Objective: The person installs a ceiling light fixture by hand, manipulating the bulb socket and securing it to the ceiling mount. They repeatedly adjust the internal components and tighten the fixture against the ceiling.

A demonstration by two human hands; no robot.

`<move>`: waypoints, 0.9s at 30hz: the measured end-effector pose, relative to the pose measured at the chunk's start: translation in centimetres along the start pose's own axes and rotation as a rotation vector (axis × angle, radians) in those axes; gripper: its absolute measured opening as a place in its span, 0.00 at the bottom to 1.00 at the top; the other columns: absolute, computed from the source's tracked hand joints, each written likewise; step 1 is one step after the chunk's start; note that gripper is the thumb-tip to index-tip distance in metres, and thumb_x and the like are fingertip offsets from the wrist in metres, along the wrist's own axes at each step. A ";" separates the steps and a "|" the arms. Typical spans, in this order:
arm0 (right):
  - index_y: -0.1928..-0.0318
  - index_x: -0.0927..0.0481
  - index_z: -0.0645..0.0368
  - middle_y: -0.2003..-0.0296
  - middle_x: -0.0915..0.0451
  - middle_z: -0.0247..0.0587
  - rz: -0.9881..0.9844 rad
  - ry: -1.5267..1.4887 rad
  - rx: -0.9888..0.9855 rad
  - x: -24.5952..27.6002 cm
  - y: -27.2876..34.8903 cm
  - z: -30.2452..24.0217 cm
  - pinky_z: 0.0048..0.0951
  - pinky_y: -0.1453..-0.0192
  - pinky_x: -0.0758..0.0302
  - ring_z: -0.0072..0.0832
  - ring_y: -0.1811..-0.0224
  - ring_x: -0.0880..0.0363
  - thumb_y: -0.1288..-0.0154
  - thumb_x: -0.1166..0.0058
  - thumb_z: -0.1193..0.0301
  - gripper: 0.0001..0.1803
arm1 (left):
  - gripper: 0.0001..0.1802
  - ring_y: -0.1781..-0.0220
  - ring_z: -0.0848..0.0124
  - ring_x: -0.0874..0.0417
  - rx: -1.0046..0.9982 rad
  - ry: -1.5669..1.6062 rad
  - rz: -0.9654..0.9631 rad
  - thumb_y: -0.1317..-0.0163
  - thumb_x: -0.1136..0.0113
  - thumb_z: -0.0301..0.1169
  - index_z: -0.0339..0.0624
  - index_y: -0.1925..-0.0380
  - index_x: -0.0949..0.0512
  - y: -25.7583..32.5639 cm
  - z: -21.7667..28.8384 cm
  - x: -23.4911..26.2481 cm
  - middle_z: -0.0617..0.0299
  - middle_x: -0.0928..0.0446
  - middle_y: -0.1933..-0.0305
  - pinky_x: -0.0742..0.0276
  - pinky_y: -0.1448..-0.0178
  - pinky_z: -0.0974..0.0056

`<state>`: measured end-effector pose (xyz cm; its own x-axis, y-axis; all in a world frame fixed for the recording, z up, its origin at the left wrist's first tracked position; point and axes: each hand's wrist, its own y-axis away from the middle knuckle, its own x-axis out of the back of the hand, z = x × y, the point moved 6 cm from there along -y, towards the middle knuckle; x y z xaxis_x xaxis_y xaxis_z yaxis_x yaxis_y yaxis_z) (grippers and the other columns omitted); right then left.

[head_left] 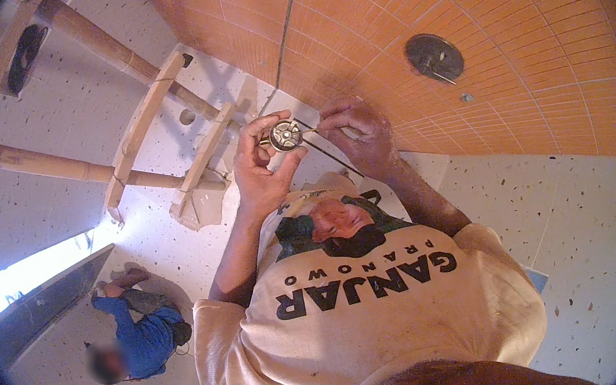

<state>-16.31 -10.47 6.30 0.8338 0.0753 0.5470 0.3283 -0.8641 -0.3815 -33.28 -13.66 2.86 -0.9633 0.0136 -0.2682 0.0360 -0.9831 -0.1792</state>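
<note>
Held up in front of my chest is a small round metal fitting [286, 136] with a dark rim and a spoked, brass-coloured inside. The thumb and fingers of my left hand [263, 167] close around its edge, its face turned up toward me. My right hand [363, 139] is beside it on the right, thumb and fingers pinched together on a thin, light-coloured piece [310, 131] that reaches to the fitting's rim. What kind of piece that is, I cannot make out. A thin black cable [333, 158] slants down behind both hands.
Bamboo-and-wood ladder [128, 137] stands at left. An orange tiled wall [349, 26] rises ahead and right, with a round dark opening [435, 58] holding a protruding piece. Another person in blue [141, 332] is low on the speckled floor [204, 282], near a bright opening [33, 272].
</note>
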 end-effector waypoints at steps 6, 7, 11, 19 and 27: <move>0.61 0.18 0.58 0.64 0.20 0.36 0.023 -0.250 -0.275 0.0 0.2 0.2 0.28 0.60 0.23 0.26 0.62 0.20 0.42 0.36 0.72 0.09 | 0.29 0.44 0.70 0.24 0.001 0.005 -0.005 0.49 0.37 0.13 0.37 0.47 0.35 0.0 -0.3 0.0 0.49 0.29 0.41 0.25 0.44 0.67; 0.60 0.19 0.59 0.64 0.20 0.36 -0.006 -0.285 -0.326 -0.4 0.5 0.7 0.27 0.60 0.23 0.24 0.62 0.20 0.42 0.36 0.71 0.10 | 0.29 0.44 0.69 0.24 -0.003 0.019 0.002 0.49 0.37 0.13 0.37 0.47 0.35 0.0 -0.4 -0.1 0.49 0.29 0.41 0.25 0.44 0.67; 0.58 0.20 0.63 0.66 0.20 0.36 -0.061 -0.513 -0.508 -1.4 1.2 2.3 0.25 0.61 0.21 0.22 0.63 0.20 0.40 0.37 0.70 0.12 | 0.29 0.44 0.69 0.24 -0.002 0.006 0.014 0.49 0.37 0.14 0.37 0.47 0.35 0.1 -0.1 -0.1 0.49 0.29 0.41 0.25 0.44 0.67; 0.51 0.26 0.62 0.65 0.19 0.39 0.119 -0.829 -0.741 -2.3 1.8 3.2 0.26 0.62 0.20 0.26 0.66 0.19 0.40 0.38 0.70 0.18 | 0.29 0.45 0.70 0.24 -0.023 0.050 0.024 0.49 0.37 0.14 0.37 0.48 0.35 0.4 -0.6 -0.4 0.49 0.29 0.41 0.25 0.44 0.66; 0.56 0.25 0.57 0.66 0.19 0.35 0.165 -0.956 -0.873 -2.2 2.4 3.7 0.25 0.62 0.22 0.25 0.64 0.19 0.40 0.39 0.65 0.14 | 0.29 0.44 0.69 0.25 -0.029 0.032 0.050 0.49 0.37 0.13 0.38 0.47 0.36 0.5 -0.5 -0.9 0.49 0.30 0.41 0.25 0.43 0.67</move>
<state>-15.68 -10.89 1.43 0.9389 -0.0523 -0.3403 0.0987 -0.9061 0.4115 -32.23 -14.07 2.56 -0.9509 -0.0294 -0.3081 0.0923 -0.9771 -0.1919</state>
